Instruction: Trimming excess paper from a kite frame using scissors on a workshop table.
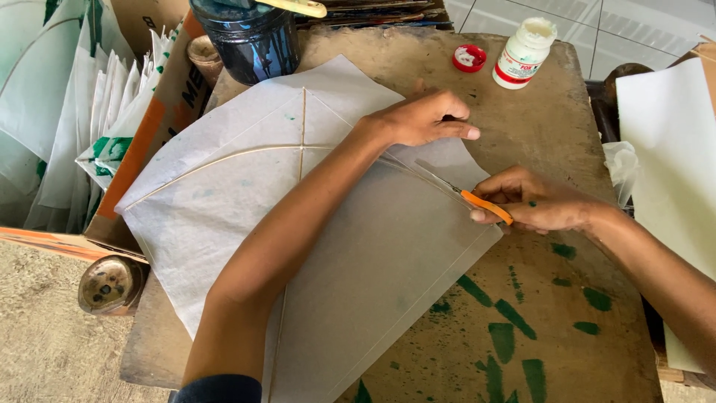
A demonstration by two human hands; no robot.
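My right hand, fingers closed on the scissors, is cutting leftward toward my left hand pressing the paper kite flat.

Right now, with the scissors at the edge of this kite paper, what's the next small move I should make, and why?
Probably close the scissors in one short snip along the thin stick. The right hand holds their orange handles with the blades resting on the white kite paper, and the left hand presses the sheet flat just beside the blades, so the paper looks steadied for a cut.
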